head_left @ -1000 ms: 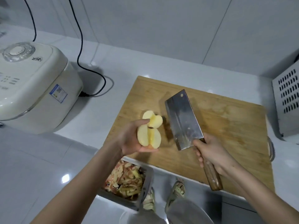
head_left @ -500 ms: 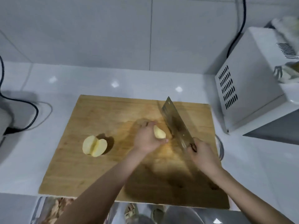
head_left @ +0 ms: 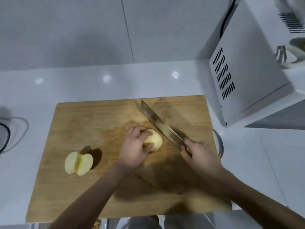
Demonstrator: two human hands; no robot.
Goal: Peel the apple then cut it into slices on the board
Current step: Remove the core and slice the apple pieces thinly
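Observation:
A wooden cutting board (head_left: 85, 187) lies on the white counter. My left hand (head_left: 135, 149) presses a peeled apple piece (head_left: 155, 141) down near the board's middle. My right hand (head_left: 198, 154) grips the handle of a cleaver (head_left: 158, 126). The blade stands on edge just right of the piece, its tip pointing to the board's far side. Two more peeled apple pieces (head_left: 78, 163) rest together on the board's left part, untouched.
A white microwave (head_left: 244, 66) stands at the right, close to the board's far right corner. A metal rim (head_left: 219, 144) pokes out beside the board's right edge. A black cord (head_left: 6, 138) loops at the far left. The tiled wall is behind.
I have set most of the apple down on the board's left and kept one piece in my left hand, now pressed on the board. The cleaver has come edge-down beside it. The view shifted right.

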